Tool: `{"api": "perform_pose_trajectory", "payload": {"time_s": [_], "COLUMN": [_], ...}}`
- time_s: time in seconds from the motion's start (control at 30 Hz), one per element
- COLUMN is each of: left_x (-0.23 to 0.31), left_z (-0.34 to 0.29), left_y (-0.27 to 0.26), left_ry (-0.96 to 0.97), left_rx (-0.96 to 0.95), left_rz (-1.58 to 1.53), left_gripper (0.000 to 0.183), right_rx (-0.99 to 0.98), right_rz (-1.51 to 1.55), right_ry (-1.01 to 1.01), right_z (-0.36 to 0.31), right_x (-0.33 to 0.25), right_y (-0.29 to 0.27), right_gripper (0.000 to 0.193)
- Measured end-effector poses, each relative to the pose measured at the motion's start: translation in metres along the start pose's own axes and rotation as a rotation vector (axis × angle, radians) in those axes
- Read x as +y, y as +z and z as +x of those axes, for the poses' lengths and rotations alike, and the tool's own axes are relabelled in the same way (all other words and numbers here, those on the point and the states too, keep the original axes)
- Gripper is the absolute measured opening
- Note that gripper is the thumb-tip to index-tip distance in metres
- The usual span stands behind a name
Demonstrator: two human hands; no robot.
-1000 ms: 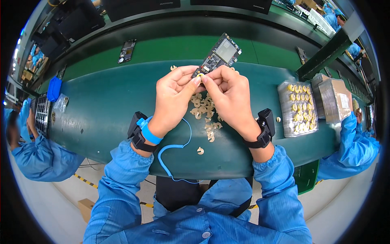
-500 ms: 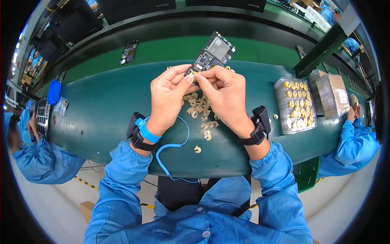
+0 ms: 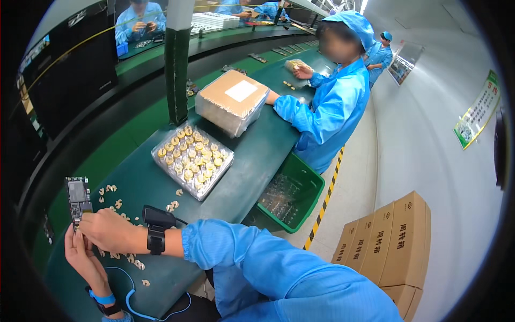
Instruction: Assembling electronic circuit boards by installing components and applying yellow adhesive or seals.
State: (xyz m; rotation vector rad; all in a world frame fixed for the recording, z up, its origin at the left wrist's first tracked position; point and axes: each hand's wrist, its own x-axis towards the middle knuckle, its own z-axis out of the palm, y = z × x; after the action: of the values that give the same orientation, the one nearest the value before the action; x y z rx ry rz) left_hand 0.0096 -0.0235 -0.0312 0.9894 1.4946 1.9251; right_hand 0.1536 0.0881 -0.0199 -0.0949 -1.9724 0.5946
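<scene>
Upright at the far left is a dark circuit board (image 3: 80,194) with a silver shield plate. My left hand (image 3: 81,256) is closed on its lower end from below. My right hand (image 3: 113,232) is closed against the same end; its fingertips are hidden, so what they pinch does not show. Cream, notched ring-shaped pieces (image 3: 139,265) lie scattered on the green table (image 3: 241,177) under and around both hands. Right of them, a clear tray (image 3: 177,174) holds rows of round yellow-edged parts.
Beyond the tray stands a stack of clear trays topped with cardboard (image 3: 234,96), near a green post (image 3: 177,80). A co-worker in blue (image 3: 335,102) works farther along the table. A green bin (image 3: 292,196) stands below the edge; brown cartons (image 3: 383,236) stand at right. A blue cord (image 3: 130,300) hangs from my left wrist.
My view has swung to the right, so my hands and the board now appear at the far left. Both hands stay at the board. The yellow piece seen between my fingers is now hidden.
</scene>
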Motion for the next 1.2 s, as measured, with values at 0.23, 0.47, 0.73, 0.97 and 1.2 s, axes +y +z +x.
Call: {"api": "perform_pose_trajectory", "payload": {"time_s": [0.23,0.47,0.73,0.97,1.2], "left_x": [0.008,0.027,0.038,0.043,0.045], "left_z": [0.002,-0.009,-0.006,-0.008,-0.01], "left_y": [-0.001,0.029,0.023,0.019,0.02], "left_ry": [-0.009,0.054,0.036,0.077,0.093], "left_rx": [0.02,0.082,-0.039,-0.04,-0.058], "left_rz": [-0.024,0.139,-0.207,-0.159,-0.163], "left_gripper": [0.033,0.033,0.031,0.031,0.029], "right_rx": [-0.075,-0.013,0.004,0.018,0.029], "right_rz": [-0.056,-0.032,-0.055,-0.058,-0.065], "right_ry": [-0.014,-0.022,-0.03,-0.039,-0.049], "right_z": [0.004,-0.007,0.015,0.017,0.015], "right_x": [-0.004,0.011,-0.009,-0.017,-0.02], "right_y": [0.005,0.005,-0.001,0.003,0.002], "right_gripper": [0.013,0.011,0.016,0.016,0.017]}}
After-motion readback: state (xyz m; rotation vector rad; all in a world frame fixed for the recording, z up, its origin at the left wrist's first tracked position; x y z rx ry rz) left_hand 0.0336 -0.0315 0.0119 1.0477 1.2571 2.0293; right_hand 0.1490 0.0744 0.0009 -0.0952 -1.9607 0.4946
